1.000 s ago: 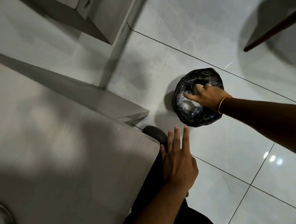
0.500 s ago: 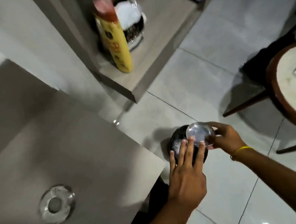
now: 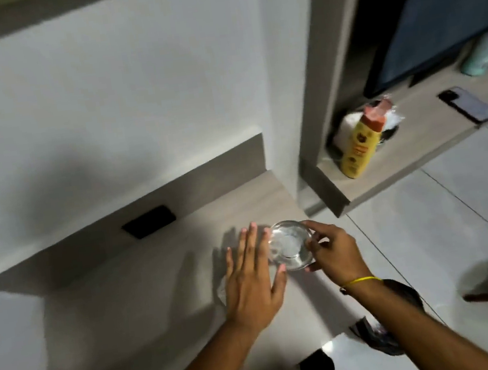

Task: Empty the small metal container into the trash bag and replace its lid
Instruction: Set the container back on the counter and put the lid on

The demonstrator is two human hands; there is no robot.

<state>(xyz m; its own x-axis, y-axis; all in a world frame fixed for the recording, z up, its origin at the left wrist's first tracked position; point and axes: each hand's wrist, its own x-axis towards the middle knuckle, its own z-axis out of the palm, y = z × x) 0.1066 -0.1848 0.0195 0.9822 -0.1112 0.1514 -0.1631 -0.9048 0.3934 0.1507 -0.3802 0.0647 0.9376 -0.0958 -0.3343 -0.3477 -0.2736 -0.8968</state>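
At the centre of the frame we see a small round shiny metal container, its polished surface mirror-bright and smooth. It sits over a pale grey-brown matt counter with a faint wood-grain look. At lower right we make out a crinkled glossy black plastic trash bag on large pale floor tiles, smooth and shiny enough to reflect light. At right, on a matt wood-look shelf, stands a yellow plastic bottle with a smooth sheen, and beyond it a dark glossy slab-shaped phone.
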